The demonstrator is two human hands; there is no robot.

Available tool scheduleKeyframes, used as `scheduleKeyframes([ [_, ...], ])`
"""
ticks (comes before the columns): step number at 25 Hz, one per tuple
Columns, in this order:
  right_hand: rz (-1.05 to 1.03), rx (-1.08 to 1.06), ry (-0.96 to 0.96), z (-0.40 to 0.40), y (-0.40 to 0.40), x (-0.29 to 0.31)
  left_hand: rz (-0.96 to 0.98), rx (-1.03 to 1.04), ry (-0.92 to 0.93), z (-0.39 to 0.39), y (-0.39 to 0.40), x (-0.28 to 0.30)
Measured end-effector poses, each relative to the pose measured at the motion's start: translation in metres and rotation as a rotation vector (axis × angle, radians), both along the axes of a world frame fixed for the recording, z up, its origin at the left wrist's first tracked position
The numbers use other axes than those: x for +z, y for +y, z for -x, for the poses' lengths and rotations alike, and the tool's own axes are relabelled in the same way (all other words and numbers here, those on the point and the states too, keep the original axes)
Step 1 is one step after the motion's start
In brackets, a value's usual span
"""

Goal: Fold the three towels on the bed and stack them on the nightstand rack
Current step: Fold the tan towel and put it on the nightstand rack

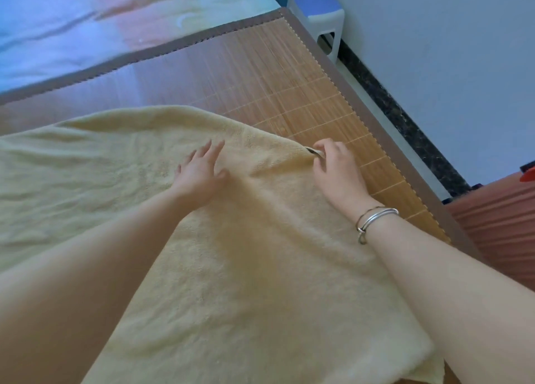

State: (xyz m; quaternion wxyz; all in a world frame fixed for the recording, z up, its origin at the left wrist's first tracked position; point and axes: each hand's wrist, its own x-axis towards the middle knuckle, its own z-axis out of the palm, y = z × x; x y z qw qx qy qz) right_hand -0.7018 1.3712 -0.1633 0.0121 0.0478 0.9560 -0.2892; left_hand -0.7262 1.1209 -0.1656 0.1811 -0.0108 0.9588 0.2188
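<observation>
A pale yellow terry towel (121, 181) lies spread on a slatted bamboo bed mat (304, 94). Both hands rest on it, the left hand (199, 172) left of the right hand (335, 169). Behind the mat's far right corner stands a blue-topped grey plastic stool (317, 10), against the wall.

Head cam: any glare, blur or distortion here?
Head view: blue-pink glare washes out the far bedding; wide-angle bends the woven bamboo mat's brown border; forearms at the bottom are soft; the pale yellow terry towel and both hands stay readable.
</observation>
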Motion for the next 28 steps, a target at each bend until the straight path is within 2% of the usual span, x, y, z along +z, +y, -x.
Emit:
scheduleKeyframes([
  [2,0.069,-0.028,-0.004,0.042,-0.023,0.002,-0.013,0.009,-0.066,0.006,-0.023,-0.007],
  [4,0.109,-0.095,-0.064,0.073,-0.040,0.000,-0.057,0.000,-0.003,0.005,-0.033,-0.008],
  [6,0.089,-0.135,-0.179,0.094,-0.054,-0.005,-0.170,0.041,0.064,0.007,-0.038,-0.003],
  [8,0.069,-0.070,-0.329,0.102,-0.072,-0.003,-0.278,0.137,0.020,0.014,-0.043,0.003],
  [11,0.060,0.240,-0.440,0.082,-0.109,0.025,-0.530,0.393,-0.117,0.026,-0.047,0.012],
  [14,-0.260,0.663,-0.329,0.029,-0.141,0.043,-0.680,0.662,-0.123,0.032,-0.061,0.014],
  [16,-0.323,0.775,-0.268,0.000,-0.150,0.042,-0.655,0.802,-0.067,0.031,-0.078,0.006],
  [18,-0.231,0.642,-0.171,0.000,-0.154,0.035,-0.589,0.911,-0.047,0.023,-0.096,0.001],
  [20,-0.216,0.470,-0.083,0.020,-0.159,0.025,-0.465,0.917,-0.003,0.007,-0.104,0.000],
  [21,-0.206,0.405,-0.147,0.031,-0.164,0.024,-0.343,0.864,0.051,-0.001,-0.107,-0.001],
  [24,-0.088,0.324,-0.592,0.051,-0.180,0.017,-0.025,0.545,0.172,-0.010,-0.113,0.001],
  [26,0.055,0.252,-0.776,0.056,-0.187,0.017,0.011,0.393,0.105,-0.004,-0.118,0.000],
  [28,0.191,0.138,-0.914,0.058,-0.185,0.022,0.039,0.350,0.081,0.005,-0.120,0.002],
])
